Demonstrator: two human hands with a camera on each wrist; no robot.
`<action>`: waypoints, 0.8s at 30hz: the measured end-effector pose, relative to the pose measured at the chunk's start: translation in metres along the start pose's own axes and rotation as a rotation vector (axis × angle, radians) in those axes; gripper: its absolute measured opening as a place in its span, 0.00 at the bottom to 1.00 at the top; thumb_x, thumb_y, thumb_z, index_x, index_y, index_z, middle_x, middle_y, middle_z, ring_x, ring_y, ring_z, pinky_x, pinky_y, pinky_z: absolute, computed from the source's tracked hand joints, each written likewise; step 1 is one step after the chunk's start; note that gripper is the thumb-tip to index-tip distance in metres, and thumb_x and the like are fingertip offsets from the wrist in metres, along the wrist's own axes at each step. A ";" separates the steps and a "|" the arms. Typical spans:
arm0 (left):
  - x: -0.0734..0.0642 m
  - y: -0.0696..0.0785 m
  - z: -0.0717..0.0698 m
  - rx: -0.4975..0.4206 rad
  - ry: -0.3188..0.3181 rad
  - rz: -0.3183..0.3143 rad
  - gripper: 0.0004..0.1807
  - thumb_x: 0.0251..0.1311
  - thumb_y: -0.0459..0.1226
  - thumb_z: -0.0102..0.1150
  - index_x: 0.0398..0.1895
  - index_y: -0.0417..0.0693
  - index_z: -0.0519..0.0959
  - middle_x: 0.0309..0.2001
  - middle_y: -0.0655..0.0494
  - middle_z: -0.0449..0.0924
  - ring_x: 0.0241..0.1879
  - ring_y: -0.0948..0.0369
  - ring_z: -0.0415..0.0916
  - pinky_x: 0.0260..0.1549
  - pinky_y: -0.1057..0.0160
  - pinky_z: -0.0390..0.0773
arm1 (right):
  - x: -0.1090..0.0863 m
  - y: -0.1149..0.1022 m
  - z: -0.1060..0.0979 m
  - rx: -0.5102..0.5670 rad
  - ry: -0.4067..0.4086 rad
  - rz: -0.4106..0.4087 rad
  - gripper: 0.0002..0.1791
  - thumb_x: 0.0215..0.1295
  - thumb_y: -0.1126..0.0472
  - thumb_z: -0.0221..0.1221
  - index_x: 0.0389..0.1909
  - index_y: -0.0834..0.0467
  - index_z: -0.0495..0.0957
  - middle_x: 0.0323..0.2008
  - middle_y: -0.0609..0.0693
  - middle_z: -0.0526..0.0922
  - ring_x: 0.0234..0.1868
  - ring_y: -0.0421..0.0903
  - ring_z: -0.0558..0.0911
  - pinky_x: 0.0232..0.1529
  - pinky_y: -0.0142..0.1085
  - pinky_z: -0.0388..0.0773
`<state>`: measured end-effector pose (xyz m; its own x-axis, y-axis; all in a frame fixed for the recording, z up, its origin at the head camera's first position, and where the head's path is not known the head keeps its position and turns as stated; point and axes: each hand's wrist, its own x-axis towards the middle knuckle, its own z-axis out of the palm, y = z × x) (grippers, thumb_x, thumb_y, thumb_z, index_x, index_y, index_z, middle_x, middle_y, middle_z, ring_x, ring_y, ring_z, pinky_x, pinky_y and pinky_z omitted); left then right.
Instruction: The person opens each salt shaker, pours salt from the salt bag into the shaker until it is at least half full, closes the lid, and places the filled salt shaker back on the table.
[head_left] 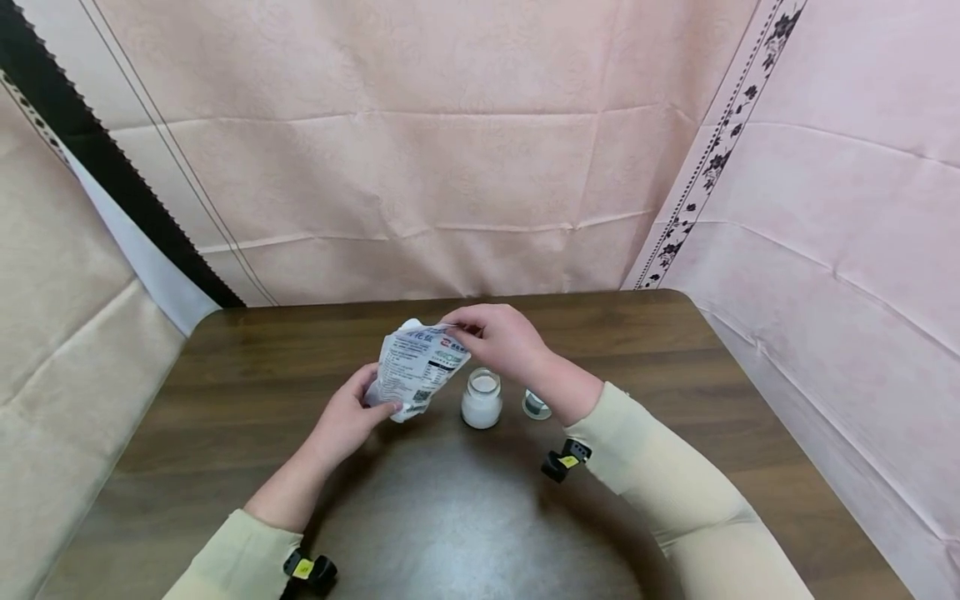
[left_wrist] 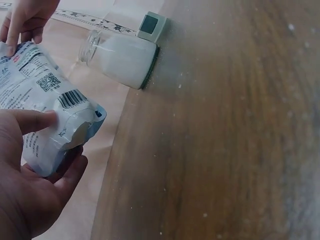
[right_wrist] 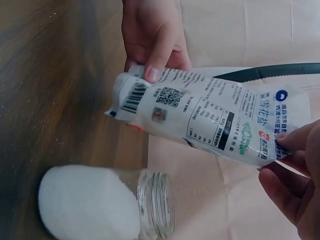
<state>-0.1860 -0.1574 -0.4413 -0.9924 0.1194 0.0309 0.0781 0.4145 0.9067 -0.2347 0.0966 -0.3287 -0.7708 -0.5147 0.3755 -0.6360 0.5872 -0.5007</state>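
Observation:
A white printed bag of salt (head_left: 420, 367) is held tilted above the table, left of a glass jar. My left hand (head_left: 354, 410) grips its lower end, thumb on the printed front and fingers behind, as the left wrist view shows. At the upper corner, my right hand (head_left: 501, 337) pinches the bag between thumb and fingers (right_wrist: 292, 142). The open-mouthed glass jar (head_left: 481, 400) stands upright just below my right hand and holds white grains (right_wrist: 90, 202). Whether the bag's top is open cannot be told.
A small pale object with a dark face (left_wrist: 151, 26) lies right of the jar, partly hidden by my right forearm in the head view. White specks dot the brown wooden table (head_left: 247, 358). Pink cloth (head_left: 420, 183) hangs behind the table's far edge.

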 end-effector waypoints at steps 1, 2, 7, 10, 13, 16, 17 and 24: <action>0.000 0.000 0.000 0.004 0.000 -0.001 0.30 0.60 0.36 0.68 0.66 0.49 0.70 0.60 0.46 0.77 0.54 0.50 0.76 0.54 0.47 0.72 | 0.001 -0.001 0.001 -0.007 -0.004 -0.013 0.08 0.66 0.59 0.64 0.44 0.48 0.87 0.36 0.40 0.86 0.32 0.36 0.78 0.35 0.32 0.75; 0.001 -0.001 0.000 0.007 -0.001 0.000 0.30 0.60 0.36 0.68 0.66 0.49 0.69 0.60 0.46 0.77 0.55 0.50 0.76 0.55 0.47 0.72 | 0.002 -0.002 0.002 -0.015 -0.004 -0.027 0.08 0.66 0.59 0.64 0.45 0.47 0.87 0.37 0.39 0.86 0.32 0.35 0.78 0.35 0.32 0.75; 0.001 -0.003 -0.001 0.007 -0.014 0.002 0.31 0.60 0.35 0.67 0.67 0.49 0.68 0.61 0.45 0.76 0.57 0.48 0.75 0.56 0.44 0.72 | 0.006 -0.008 0.009 -0.026 -0.006 -0.090 0.09 0.67 0.60 0.64 0.44 0.46 0.87 0.39 0.38 0.87 0.35 0.33 0.79 0.38 0.30 0.75; 0.001 -0.005 -0.002 0.017 -0.025 -0.006 0.33 0.60 0.35 0.67 0.68 0.50 0.66 0.62 0.44 0.75 0.58 0.47 0.74 0.57 0.42 0.71 | 0.008 -0.012 0.013 -0.021 -0.040 -0.098 0.09 0.67 0.61 0.63 0.45 0.47 0.87 0.41 0.39 0.87 0.38 0.33 0.80 0.40 0.30 0.75; 0.002 -0.008 -0.003 0.042 -0.035 0.000 0.33 0.61 0.34 0.67 0.68 0.49 0.66 0.62 0.43 0.75 0.58 0.46 0.74 0.57 0.42 0.72 | 0.010 -0.015 0.018 -0.033 -0.082 -0.099 0.10 0.68 0.61 0.63 0.46 0.47 0.87 0.43 0.39 0.86 0.40 0.34 0.81 0.42 0.30 0.75; 0.002 -0.010 -0.003 0.063 -0.038 -0.008 0.32 0.60 0.34 0.67 0.67 0.48 0.66 0.61 0.43 0.75 0.57 0.47 0.75 0.56 0.44 0.74 | 0.013 -0.018 0.024 -0.057 -0.117 -0.104 0.10 0.69 0.60 0.62 0.47 0.47 0.87 0.45 0.39 0.86 0.43 0.35 0.81 0.44 0.30 0.75; 0.002 -0.010 -0.003 0.069 -0.042 -0.009 0.32 0.61 0.34 0.67 0.67 0.47 0.67 0.61 0.43 0.76 0.57 0.47 0.75 0.55 0.44 0.74 | 0.014 -0.019 0.026 -0.063 -0.126 -0.106 0.10 0.69 0.60 0.62 0.47 0.47 0.87 0.45 0.39 0.86 0.44 0.35 0.81 0.45 0.30 0.75; 0.001 -0.008 -0.006 0.073 -0.040 -0.038 0.28 0.63 0.36 0.65 0.66 0.47 0.69 0.57 0.44 0.79 0.57 0.48 0.75 0.55 0.45 0.74 | 0.019 -0.024 0.035 -0.068 -0.152 -0.100 0.10 0.71 0.58 0.60 0.48 0.46 0.86 0.45 0.39 0.86 0.44 0.34 0.81 0.44 0.31 0.75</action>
<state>-0.1878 -0.1660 -0.4466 -0.9902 0.1380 -0.0213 0.0487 0.4842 0.8736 -0.2326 0.0509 -0.3366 -0.6922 -0.6583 0.2957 -0.7144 0.5667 -0.4106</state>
